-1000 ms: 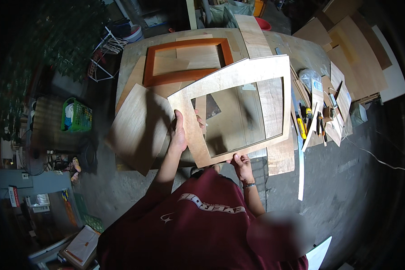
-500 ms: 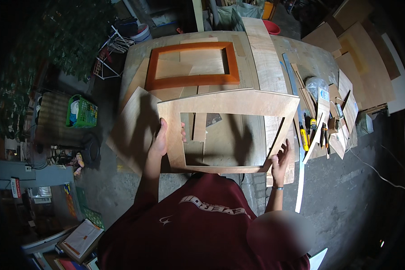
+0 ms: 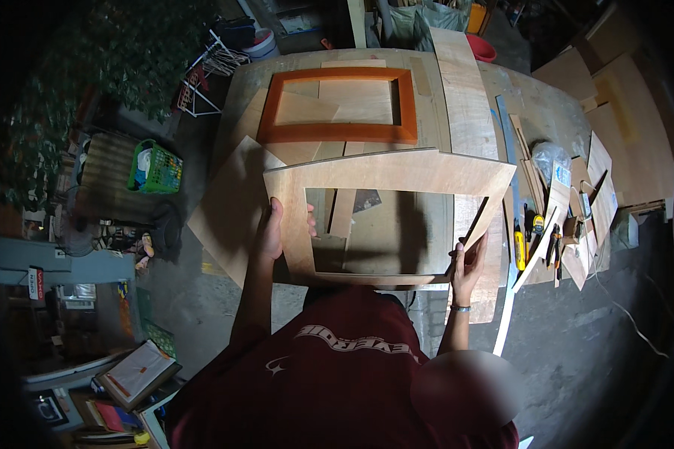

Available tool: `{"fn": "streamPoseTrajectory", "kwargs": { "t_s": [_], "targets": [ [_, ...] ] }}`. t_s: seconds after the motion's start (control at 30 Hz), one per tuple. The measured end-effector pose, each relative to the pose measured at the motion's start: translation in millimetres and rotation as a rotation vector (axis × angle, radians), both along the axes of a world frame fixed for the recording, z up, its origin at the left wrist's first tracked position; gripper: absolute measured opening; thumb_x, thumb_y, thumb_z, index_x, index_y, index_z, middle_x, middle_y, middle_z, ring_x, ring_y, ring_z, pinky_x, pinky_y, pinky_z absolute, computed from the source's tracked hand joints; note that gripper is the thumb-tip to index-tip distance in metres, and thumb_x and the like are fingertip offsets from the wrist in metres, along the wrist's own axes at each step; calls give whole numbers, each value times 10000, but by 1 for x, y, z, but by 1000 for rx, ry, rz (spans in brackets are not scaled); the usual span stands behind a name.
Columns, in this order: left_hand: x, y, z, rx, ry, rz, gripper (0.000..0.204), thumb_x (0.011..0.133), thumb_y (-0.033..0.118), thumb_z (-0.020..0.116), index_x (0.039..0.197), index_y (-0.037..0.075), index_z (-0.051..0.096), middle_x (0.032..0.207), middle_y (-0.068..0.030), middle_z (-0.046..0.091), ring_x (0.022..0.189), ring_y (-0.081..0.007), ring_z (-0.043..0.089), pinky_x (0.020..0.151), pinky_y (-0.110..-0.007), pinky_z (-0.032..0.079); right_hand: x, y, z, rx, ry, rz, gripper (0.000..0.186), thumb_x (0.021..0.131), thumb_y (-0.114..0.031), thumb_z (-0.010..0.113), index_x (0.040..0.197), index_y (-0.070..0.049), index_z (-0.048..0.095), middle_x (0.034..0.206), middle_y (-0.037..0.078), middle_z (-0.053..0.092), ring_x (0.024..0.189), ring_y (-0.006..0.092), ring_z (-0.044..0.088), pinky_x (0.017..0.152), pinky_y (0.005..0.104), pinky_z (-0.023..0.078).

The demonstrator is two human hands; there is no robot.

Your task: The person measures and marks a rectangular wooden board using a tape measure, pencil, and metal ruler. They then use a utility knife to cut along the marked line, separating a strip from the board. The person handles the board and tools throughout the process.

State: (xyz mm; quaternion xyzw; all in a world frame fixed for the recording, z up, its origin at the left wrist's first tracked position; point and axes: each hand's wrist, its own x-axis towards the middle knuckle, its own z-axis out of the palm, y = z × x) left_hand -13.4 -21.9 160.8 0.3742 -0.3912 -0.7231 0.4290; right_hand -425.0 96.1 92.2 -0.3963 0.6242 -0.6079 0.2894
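Note:
A pale plywood frame (image 3: 382, 169) with a rectangular cut-out and a shallow peaked top edge is held up above the workbench. My left hand (image 3: 275, 230) grips its left side, thumb on the front face and fingertips showing through the opening. At the lower right corner, my right hand (image 3: 468, 263) clasps the other side, with some fingers hidden behind the wood. Farther back on the bench lies an orange-brown wooden frame (image 3: 337, 133), flat and apart from both hands.
The workbench (image 3: 240, 78) bears plywood offcuts and a long plywood board (image 3: 468, 112). To the right lie a yellow utility knife (image 3: 520, 250), a tape measure (image 3: 538, 224), pliers (image 3: 553, 245) and a long metal ruler (image 3: 507, 314). A green basket (image 3: 156, 169) stands at the left.
The plywood frame has tilted slightly, its lower edge looking thinner now. Both hands keep their hold. The surroundings have shifted a little to the right in view.

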Motion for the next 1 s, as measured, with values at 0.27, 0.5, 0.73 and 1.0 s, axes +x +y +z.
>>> {"fn": "streamPoseTrajectory", "kwargs": {
  "t_s": [0.27,0.5,0.73,1.0],
  "targets": [
    [-12,0,-3,-29,117,-90,863,1002,730,311,1245,-52,582,964,-156,664,851,-273,674,812,-414,556,-9,0,-20,120,-77,-105,717,988,-44,662,1587,30,276,1528,184,466,1318,220,501,1086,332,412],
    [-19,-4,4,1,75,-134,866,983,755,309,1250,-26,571,962,-153,655,856,-271,661,809,-425,547,-9,12,-25,73,67,-165,718,981,-8,644,1587,48,262,1534,210,467,1330,228,505,1100,341,407],
    [-26,-6,-3,-28,72,-150,861,971,758,344,1249,-23,579,953,-151,657,850,-275,667,803,-424,549,-13,22,-35,43,34,-223,711,994,26,605,1602,31,236,1571,186,422,1341,217,486,1104,334,399],
    [-35,-8,-12,-37,94,-207,873,958,775,345,1244,-15,582,958,-146,653,867,-284,661,830,-431,532,-15,26,-23,25,45,-261,693,1013,17,574,1610,18,221,1593,183,396,1296,207,508,1069,325,423]
  ]
}}
